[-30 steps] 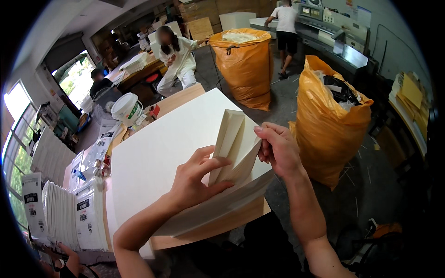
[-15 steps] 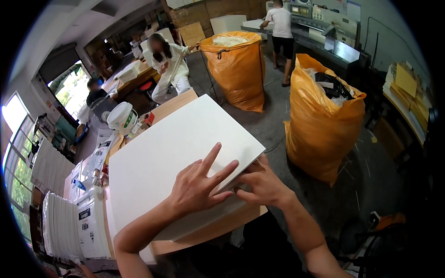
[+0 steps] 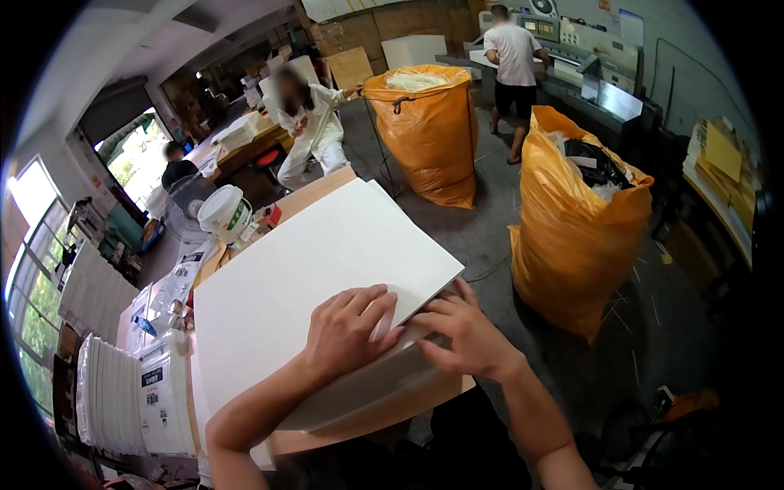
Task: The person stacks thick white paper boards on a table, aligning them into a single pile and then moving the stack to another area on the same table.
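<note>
A tall stack of large, white, rectangular sheets was touched along its near-right edge.
The corner, curled up earlier, had been laid flat on the light wooden worktop's stack. The left hand's once-spread fingers were bent together on top; the right hand was curled at the edge, its grip hidden.

A: Left hand?
B: On top of the white paper stack, fingers bent, near its right edge.
A: Right hand?
B: Touching that edge, just beside the left. Fingertips partly hidden, grip unclear.
A: Surroundings?
B: White bucket past the stack's far left side. Two orange sacks stand to the right, both filled.
</note>
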Available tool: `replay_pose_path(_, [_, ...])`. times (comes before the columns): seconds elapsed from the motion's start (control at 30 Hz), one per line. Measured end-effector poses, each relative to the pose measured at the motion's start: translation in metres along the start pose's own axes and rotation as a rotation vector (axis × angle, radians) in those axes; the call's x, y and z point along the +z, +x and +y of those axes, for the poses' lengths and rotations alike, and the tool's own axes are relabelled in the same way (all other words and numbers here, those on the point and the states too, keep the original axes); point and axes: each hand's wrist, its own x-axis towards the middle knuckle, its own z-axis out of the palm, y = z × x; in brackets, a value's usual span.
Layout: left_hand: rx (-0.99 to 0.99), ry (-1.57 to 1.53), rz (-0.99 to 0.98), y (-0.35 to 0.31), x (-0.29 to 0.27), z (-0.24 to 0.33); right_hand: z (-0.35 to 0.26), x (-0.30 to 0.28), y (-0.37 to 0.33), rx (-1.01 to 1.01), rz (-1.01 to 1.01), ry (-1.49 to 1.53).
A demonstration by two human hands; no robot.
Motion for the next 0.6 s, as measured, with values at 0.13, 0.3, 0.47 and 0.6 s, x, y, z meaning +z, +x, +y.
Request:
replay_pose_path(0.13, [-0.005,0.013,-0.049,-0.003,-0.003,0.003,0.023,-0.013,-0.017,0.274,0.265,0.122])
replay_pose_path(0.3, [0.007,0.049,-0.166,0.002,-0.009,0.01,0.033,-0.05,-0.013,0.475,-0.146,-0.169])
replay_pose_path(0.47, [0.033,-0.075,-0.099,-0.005,-0.008,-0.01,-0.003,-0.047,0.028,0.452,0.077,-0.047])
replay_pose_path(0.6, [-0.077,-0.203,-0.128,0.002,-0.018,-0.008,0.013,-0.006,0.034,0.604,0.375,0.627])
